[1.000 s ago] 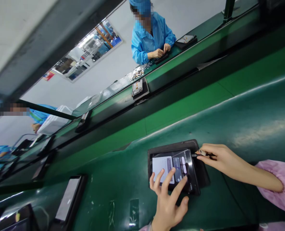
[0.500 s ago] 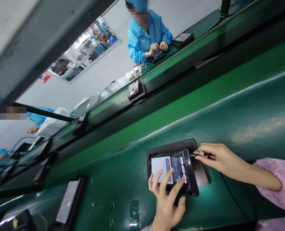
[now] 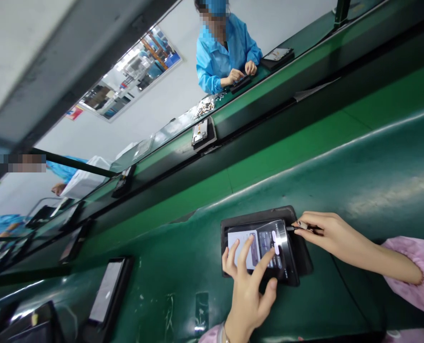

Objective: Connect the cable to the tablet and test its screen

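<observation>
A lit tablet lies tilted in a black tray on the green belt. My left hand hovers over the screen with fingers spread, the fingertips touching or nearly touching the glass. My right hand, in a pink sleeve, pinches a cable plug at the tablet's right edge.
Other tablets in trays lie at lower left and on the far bench. A person in a blue gown works at the far side. Another person's hand shows at far left. A dark rail crosses between the belts.
My left hand's fingers shifted slightly over the screen and the display content changed. My right hand kept its pinch on the plug. The view wobbled a little.
</observation>
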Tool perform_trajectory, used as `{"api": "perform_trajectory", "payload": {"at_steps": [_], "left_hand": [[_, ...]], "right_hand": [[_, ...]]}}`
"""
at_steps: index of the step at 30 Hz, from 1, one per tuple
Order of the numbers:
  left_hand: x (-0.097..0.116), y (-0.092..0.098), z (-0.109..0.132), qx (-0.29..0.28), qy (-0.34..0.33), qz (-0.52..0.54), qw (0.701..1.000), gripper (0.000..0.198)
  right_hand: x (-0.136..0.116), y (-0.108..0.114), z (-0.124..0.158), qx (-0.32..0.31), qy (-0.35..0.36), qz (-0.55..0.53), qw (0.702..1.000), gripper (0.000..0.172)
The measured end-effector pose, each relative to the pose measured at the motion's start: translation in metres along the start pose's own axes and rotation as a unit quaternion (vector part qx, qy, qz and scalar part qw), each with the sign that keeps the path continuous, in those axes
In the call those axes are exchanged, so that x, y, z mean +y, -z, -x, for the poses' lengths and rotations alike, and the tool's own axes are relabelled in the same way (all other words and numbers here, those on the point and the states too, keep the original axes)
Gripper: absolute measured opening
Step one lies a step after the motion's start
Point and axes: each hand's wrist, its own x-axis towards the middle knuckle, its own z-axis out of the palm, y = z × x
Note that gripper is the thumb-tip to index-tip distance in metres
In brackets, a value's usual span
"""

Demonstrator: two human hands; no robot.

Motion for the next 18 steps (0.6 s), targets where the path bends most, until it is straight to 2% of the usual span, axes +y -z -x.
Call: {"api": "perform_trajectory", "payload": {"at_steps": [3,8,11,18], "left_hand": [[0.001,0.0,-0.011,-0.044,0.012,-0.015,0.999,0.046],[0.005,-0.006,-0.025,-0.054,0.027,-0.023,0.998,0.043],[0.005,-0.01,-0.023,-0.069,0.023,-0.033,0.997,0.042],[0.005,-0.013,-0.024,-0.061,0.017,-0.034,0.997,0.043]], "right_hand": [[0.003,0.001,-0.001,-0.005,-0.007,0.004,1.0,0.03],[0.005,0.002,-0.002,-0.005,-0.015,0.008,1.0,0.035],[0.004,0.001,-0.001,-0.002,-0.018,0.01,1.0,0.035],[0.004,0.002,-0.001,0.0,-0.016,0.026,1.0,0.037]]}}
